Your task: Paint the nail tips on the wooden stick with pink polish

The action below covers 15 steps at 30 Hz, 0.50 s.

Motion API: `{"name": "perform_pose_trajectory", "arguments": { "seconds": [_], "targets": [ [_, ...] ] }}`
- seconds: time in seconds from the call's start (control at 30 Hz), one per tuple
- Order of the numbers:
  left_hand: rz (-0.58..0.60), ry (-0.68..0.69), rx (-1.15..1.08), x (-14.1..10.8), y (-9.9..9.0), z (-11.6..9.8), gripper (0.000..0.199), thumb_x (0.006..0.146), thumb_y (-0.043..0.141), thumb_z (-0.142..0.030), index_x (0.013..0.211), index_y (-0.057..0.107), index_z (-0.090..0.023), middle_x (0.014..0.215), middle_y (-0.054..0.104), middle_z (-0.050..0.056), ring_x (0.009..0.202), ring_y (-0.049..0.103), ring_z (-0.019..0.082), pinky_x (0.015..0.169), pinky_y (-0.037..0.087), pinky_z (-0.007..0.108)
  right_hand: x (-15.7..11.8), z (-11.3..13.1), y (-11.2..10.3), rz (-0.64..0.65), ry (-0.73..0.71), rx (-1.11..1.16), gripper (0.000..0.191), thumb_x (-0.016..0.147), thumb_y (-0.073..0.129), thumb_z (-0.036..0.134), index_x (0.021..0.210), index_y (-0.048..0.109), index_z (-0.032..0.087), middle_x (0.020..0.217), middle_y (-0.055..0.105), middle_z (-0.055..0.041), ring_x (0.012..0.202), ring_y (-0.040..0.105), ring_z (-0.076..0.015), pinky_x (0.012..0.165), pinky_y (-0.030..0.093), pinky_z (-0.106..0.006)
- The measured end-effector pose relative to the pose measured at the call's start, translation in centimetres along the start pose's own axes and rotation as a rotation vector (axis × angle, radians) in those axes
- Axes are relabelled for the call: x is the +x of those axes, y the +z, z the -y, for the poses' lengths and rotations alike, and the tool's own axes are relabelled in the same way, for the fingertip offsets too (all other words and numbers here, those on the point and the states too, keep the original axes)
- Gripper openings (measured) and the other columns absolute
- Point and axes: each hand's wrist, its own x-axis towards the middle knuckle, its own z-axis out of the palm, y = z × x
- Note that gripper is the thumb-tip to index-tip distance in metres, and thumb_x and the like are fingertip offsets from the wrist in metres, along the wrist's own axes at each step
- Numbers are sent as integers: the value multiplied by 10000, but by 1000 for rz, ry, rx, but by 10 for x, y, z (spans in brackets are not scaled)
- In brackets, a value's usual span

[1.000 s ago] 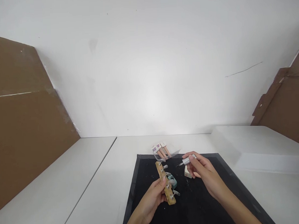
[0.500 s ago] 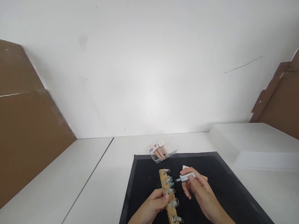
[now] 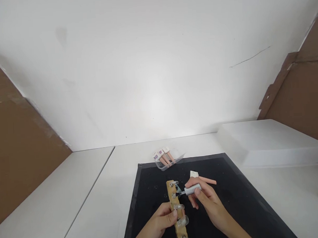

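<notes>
Left hand [image 3: 162, 220] holds strip [image 3: 173, 202], right hand [image 3: 208, 201] brush [image 3: 191, 190].

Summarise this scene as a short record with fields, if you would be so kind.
Left hand: grips wooden strip carrying clear nail tips
Right hand: holds silver-handled brush
Bristles: at the strip's second post from far end; contact unclear
Beyond right hand: white-headed peach stick on black mat
Mat's far edge: clear tray holding three similar sticks
Far right: white box

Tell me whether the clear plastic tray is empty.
Not empty: the clear plastic tray holds three white-ended pink sticks, visible through its side.
</notes>
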Motion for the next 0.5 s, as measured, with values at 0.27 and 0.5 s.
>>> {"name": "perform_pose_trajectory", "arguments": {
  "seconds": [0.27, 0.5],
  "targets": [
    [-15, 0, -29, 0, 0, 1, 345, 641, 705, -452, 825, 676, -161, 791, 597, 25, 812, 507, 187, 803, 334, 313, -1, -5, -1, 7, -8, 41, 190, 831, 583, 403, 915, 643, 243, 695, 475, 15, 511, 436, -87, 464, 332, -211],
    [-81, -21, -9, 1, 3, -2, 413, 590, 725, -499, 828, 674, -165, 807, 606, 31, 848, 505, 206, 829, 324, 332, -3, -8, -3, 20, 11, 78, 164, 826, 598, 373, 910, 644, 240, 658, 472, 24, 516, 428, -89, 466, 318, -211]
  ]
}}
